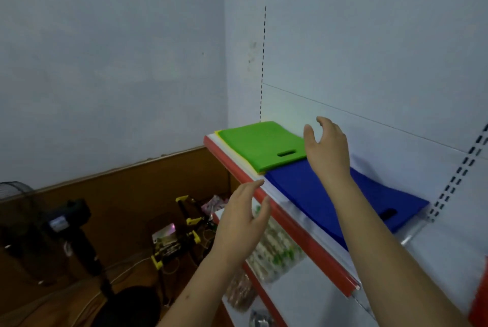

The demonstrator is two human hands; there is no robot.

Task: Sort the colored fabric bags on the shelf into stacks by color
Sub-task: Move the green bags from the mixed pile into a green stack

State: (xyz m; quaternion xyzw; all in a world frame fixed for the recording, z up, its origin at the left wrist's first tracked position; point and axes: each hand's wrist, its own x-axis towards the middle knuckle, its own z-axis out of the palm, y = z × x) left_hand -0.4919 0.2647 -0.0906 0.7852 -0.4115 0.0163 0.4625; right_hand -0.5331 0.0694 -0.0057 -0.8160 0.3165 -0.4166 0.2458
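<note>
Against a pale blue wall, the red-edged shelf (290, 218) holds a green bag (260, 148) beside a blue stack (330, 202), both apparently light and limp, best pinched at an edge, as an empty, loose-fingered left hand (244, 218) and right hand (327, 147) hover.

Black fan (18, 210) far left on floor. Yellow-black device (175, 237) with cables beside it. Packaged goods (274, 252) on lower shelf. Brown wall panel (132, 176) behind.

Left grip (244, 217) and right grip (326, 145) loose, empty
</note>
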